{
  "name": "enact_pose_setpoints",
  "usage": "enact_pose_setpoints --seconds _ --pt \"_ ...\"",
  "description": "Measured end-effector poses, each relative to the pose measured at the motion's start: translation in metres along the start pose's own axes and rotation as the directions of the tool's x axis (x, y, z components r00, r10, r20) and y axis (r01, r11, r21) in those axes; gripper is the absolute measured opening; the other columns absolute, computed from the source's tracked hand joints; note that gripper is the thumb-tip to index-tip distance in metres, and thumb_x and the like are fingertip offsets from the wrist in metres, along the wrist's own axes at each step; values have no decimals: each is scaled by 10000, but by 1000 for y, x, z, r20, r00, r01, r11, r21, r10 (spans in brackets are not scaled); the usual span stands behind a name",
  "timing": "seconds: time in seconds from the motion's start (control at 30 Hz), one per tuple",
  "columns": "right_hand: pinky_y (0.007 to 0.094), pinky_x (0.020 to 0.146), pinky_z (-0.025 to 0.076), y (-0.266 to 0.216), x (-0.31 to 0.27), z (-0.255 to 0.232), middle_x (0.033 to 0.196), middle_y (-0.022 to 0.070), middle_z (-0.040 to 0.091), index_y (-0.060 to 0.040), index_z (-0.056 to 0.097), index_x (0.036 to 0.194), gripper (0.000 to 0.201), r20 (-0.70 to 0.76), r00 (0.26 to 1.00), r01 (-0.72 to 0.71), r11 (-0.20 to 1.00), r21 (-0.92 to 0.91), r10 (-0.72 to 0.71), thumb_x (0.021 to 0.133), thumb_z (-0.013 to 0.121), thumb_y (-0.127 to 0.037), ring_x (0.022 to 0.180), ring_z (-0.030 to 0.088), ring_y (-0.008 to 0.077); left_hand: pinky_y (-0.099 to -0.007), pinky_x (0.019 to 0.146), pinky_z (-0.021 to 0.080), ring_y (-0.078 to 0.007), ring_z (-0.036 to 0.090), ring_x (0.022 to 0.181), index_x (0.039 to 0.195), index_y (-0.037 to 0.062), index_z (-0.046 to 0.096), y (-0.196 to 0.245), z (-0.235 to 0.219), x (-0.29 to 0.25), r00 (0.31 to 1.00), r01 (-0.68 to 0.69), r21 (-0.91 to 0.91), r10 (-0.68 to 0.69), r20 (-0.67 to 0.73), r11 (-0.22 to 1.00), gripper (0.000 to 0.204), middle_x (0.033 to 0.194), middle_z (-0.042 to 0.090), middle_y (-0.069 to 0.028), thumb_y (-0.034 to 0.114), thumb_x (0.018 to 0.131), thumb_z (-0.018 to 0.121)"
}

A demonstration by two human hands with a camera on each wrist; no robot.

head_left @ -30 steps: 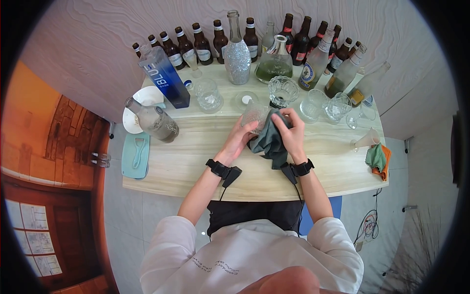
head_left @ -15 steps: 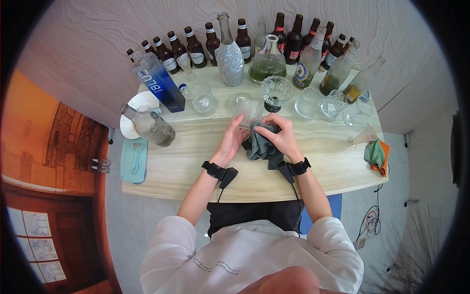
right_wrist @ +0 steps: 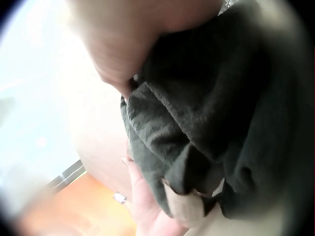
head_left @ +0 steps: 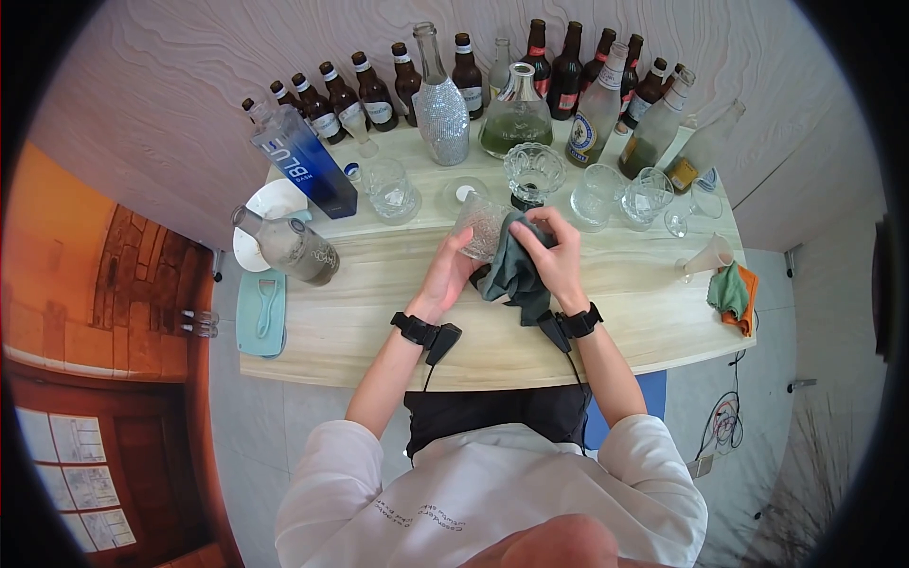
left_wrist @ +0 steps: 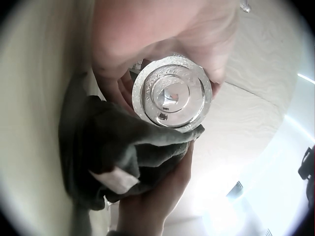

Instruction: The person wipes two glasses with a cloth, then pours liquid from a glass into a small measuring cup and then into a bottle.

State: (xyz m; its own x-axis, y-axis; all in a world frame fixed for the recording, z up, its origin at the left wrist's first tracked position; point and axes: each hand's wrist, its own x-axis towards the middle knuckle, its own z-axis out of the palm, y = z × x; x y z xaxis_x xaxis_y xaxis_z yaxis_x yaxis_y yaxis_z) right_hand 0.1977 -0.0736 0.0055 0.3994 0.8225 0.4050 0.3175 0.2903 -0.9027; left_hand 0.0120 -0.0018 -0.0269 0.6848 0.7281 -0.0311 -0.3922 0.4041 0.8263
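Observation:
My left hand (head_left: 445,275) grips a textured clear glass (head_left: 481,227), held tilted above the front half of the table. In the left wrist view the round base of the glass (left_wrist: 172,94) faces the camera, with fingers curled around it. My right hand (head_left: 559,254) pinches a dark grey-green cloth (head_left: 518,270) against the right side of the glass. The cloth hangs down in folds in the head view. Seen from the right wrist, the cloth (right_wrist: 182,118) covers most of the view and hides the glass almost wholly.
Behind stand a cut-glass bowl (head_left: 535,175), tumblers (head_left: 389,189), a blue bottle (head_left: 308,163), a glittering bottle (head_left: 442,118) and several brown bottles. At left are a grey bottle (head_left: 298,248) and a teal board (head_left: 248,322); at right, a small glass (head_left: 710,256) and folded cloths (head_left: 729,295).
Over the last half second, my right hand and the cloth have shifted up along the glass, and the glass has tilted. The head view has also moved slightly since one second ago.

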Motion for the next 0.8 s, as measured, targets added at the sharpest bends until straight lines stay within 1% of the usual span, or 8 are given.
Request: enact_pose_setpoints --seconds 0.07,0.17,0.2,0.4,0.53,0.63,0.73,0.8 --pt "242 656 456 -5 -1 -2 814 9 671 -6 697 950 188 122 990 81 995 -60 -73 867 839 -96 715 587 76 -427 1152 383 -233 537 1343 1503 38 444 1 -1 0 1000 1 -7 -1 -13 1000 727 1450 584 -111 536 998 607" --pt "273 681 488 -15 -2 2 831 44 692 2 701 890 201 201 960 200 980 -8 -194 823 865 -92 737 629 126 -430 1149 388 -236 535 1345 1504 41 438 1 -1 0 999 -3 -56 0 -51 998 711 1453 577 -117 523 1008 603" --pt "287 709 507 -12 -3 2 851 60 703 10 695 872 220 236 958 173 984 -32 -160 816 875 -103 773 651 150 -433 1147 390 -238 533 1347 1511 49 431 0 -2 2 998 -11 -82 5 -66 997 705 1456 572 -115 513 1010 607" --pt "251 627 451 -14 -2 1 772 13 658 -9 695 934 182 112 992 73 990 -123 -59 861 838 -94 686 586 84 -442 1100 427 -230 503 1362 1545 106 380 7 13 -6 997 -38 17 39 -65 999 721 1469 528 -86 444 986 684" --pt "256 561 389 -1 0 1 749 8 632 -3 687 1005 211 -69 998 -8 999 40 11 888 822 -117 626 497 62 -448 1114 428 -233 516 1363 1560 99 373 6 10 -6 999 -7 94 12 -47 996 790 1475 544 -87 484 956 706" --pt "244 564 379 5 -1 -1 791 17 629 0 684 1012 216 -69 988 -125 982 142 136 889 820 -114 632 491 52 -440 1123 423 -237 521 1364 1550 78 389 5 9 -5 1000 5 -4 -5 -9 1000 795 1476 554 -89 503 954 701" --pt "246 573 377 8 1 1 827 15 622 0 688 981 210 -11 999 -34 993 114 35 875 829 -114 641 493 56 -433 1129 418 -240 529 1361 1532 58 408 3 5 -4 1000 -12 -77 14 17 997 793 1474 562 -95 534 960 681" --pt "252 584 382 2 1 -1 836 11 625 -6 692 949 203 102 995 0 999 50 -5 861 838 -116 658 505 70 -429 1127 419 -240 535 1351 1526 57 412 6 7 -5 1000 -11 -103 11 2 995 790 1468 566 -100 553 966 665"
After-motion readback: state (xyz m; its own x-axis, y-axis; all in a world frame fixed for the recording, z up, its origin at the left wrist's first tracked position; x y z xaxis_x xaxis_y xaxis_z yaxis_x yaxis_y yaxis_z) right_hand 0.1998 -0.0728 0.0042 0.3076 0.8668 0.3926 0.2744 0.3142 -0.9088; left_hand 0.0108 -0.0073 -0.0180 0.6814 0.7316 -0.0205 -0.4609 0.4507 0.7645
